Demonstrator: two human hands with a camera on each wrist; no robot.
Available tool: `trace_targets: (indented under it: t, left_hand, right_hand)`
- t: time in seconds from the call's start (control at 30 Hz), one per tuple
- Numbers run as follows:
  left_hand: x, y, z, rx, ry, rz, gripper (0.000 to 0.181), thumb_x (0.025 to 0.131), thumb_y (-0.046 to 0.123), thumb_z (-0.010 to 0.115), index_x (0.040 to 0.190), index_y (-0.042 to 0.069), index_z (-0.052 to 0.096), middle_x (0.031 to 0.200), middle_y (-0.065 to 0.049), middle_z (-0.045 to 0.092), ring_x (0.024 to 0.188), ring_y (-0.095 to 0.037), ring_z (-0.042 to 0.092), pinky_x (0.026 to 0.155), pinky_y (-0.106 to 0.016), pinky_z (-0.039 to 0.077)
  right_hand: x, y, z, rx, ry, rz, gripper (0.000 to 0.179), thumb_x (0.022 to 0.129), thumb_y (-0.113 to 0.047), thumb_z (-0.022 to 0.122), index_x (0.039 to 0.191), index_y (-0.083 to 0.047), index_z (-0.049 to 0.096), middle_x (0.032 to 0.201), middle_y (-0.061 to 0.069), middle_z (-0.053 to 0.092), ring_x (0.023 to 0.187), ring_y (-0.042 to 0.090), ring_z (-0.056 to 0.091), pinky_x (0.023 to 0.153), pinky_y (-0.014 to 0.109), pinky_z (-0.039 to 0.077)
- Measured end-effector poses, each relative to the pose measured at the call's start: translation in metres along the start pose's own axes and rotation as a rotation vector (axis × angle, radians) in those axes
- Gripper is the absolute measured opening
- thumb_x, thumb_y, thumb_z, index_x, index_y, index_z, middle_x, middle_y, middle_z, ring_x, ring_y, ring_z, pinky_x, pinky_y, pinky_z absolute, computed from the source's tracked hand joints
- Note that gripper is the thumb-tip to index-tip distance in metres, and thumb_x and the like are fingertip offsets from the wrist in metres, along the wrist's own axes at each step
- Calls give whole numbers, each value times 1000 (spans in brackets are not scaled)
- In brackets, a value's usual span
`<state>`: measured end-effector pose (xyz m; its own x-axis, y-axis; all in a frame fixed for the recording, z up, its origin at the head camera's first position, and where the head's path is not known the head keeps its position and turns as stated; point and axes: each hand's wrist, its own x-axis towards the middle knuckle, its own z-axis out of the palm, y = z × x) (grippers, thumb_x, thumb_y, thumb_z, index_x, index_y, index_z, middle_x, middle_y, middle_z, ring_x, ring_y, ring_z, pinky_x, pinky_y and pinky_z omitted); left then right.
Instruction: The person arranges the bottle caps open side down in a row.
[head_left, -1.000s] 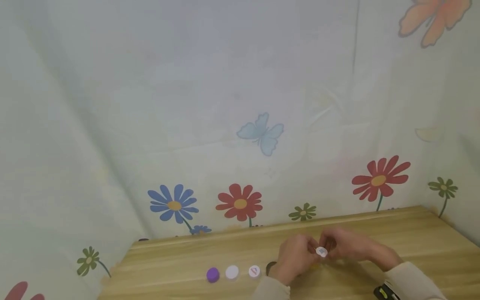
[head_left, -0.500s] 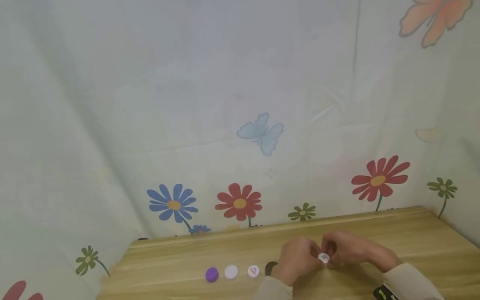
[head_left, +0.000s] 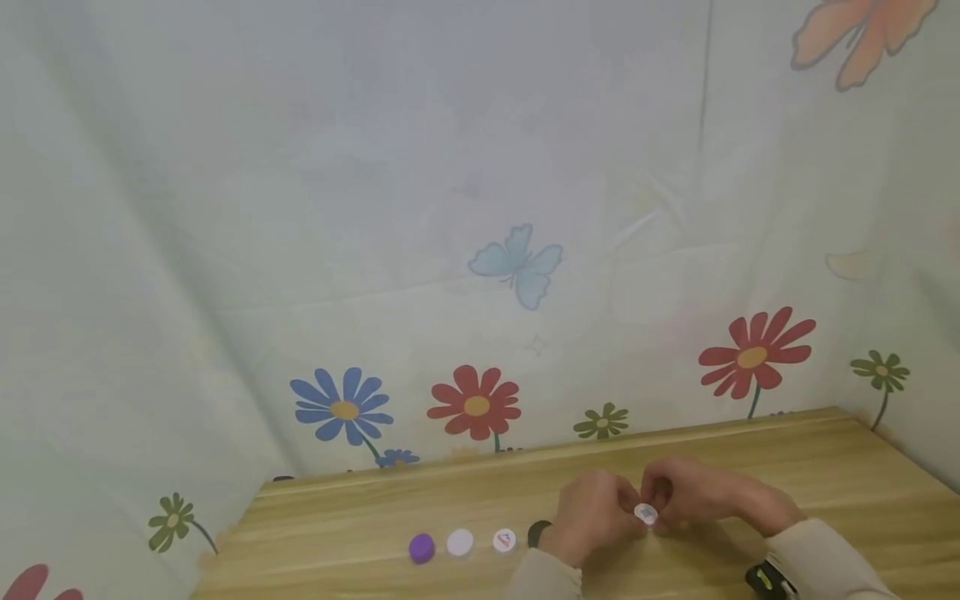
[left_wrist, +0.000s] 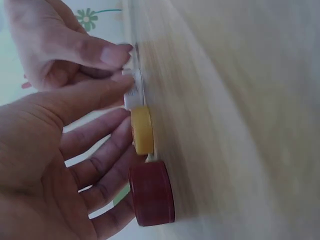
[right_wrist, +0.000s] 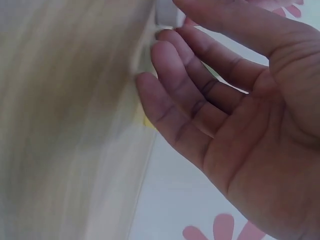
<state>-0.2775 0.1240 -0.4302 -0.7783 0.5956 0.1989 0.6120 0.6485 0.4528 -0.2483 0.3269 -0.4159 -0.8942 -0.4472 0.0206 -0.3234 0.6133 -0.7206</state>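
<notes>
A small white bottle cap [head_left: 646, 513] with a printed top is between my two hands, at or just above the wooden table. My left hand [head_left: 592, 510] pinches its left side, and my right hand [head_left: 693, 492] pinches its right side. In the left wrist view, my left thumb lies against this cap. A yellow cap [left_wrist: 143, 130] and a dark red cap [left_wrist: 151, 194] stand in line beside it. The right wrist view shows only part of the white cap [right_wrist: 167, 12] at my right thumb; the other fingers are loosely bent.
Left of my hands, a purple cap [head_left: 422, 548], a plain white cap [head_left: 460, 543], a white cap with a red print [head_left: 504, 541] and a partly covered dark cap [head_left: 538, 533] form a row on the table [head_left: 337, 517]. A flower-printed cloth [head_left: 375, 208] hangs behind.
Both hands have shifted the white cap slightly toward the table's near side since one second ago. A bit of yellow below it is now hidden in the head view. The row has stayed put.
</notes>
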Motion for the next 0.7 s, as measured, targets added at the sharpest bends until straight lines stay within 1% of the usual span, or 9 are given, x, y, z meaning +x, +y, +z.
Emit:
trace_targets:
  t: [0.1,0.17,0.23,0.33,0.43,0.53,0.6,0.7]
  left_hand:
    - [2,2,-2,-58,-10,-29,20,82,31,91,96,20,83,80,17,71,74,4,59,70,-20,47]
    - [5,4,-2,-87,-5,-38,22,83,30,89,101,18,83,80,16,71,73,3,59,69,-20,48]
    - [9,6,1,-90,8,-26,23,85,29,88,104,18,82,81,14,72,73,3,60,68,-20,48]
    - [15,9,8,-88,25,-21,24,86,28,87,107,18,81,88,13,73,78,1,62,71,-20,49]
    - [19,12,14,-97,44,-33,28,86,27,88,111,19,80,99,12,75,90,-2,65,79,-23,51]
    - [22,15,17,-125,59,-44,32,86,24,88,116,17,79,108,10,76,99,-5,67,84,-27,53]
    - [24,16,18,-130,67,-42,35,86,22,88,119,17,78,112,8,76,102,-7,68,86,-28,54]
    - [26,17,21,-130,69,-36,39,86,21,88,123,16,77,116,5,77,104,-9,68,89,-28,54]
  right_hand:
    - [-2,3,-7,13,21,-46,21,82,2,80,99,-2,68,91,4,66,80,13,59,68,28,52]
    - [-4,5,-12,-10,69,-80,20,83,2,79,100,-1,68,91,4,66,81,10,60,68,27,53]
    - [-4,7,-17,-49,128,-106,18,84,2,79,99,0,68,91,4,68,81,10,61,68,28,54]
    - [-6,11,-23,-133,224,-87,19,86,0,82,100,0,70,94,4,69,83,13,63,69,29,55]
    - [-5,15,-25,-182,282,-23,23,86,-1,84,104,1,70,98,6,70,86,19,64,72,32,56]
    - [-5,19,-26,-170,299,33,26,86,0,84,108,3,70,101,9,70,90,24,64,76,38,58]
    - [-5,22,-26,-167,296,48,27,85,1,84,109,2,70,102,8,70,92,25,65,79,42,58]
    - [-4,27,-24,-170,272,41,27,84,2,84,108,0,70,102,6,70,93,27,65,82,45,58]
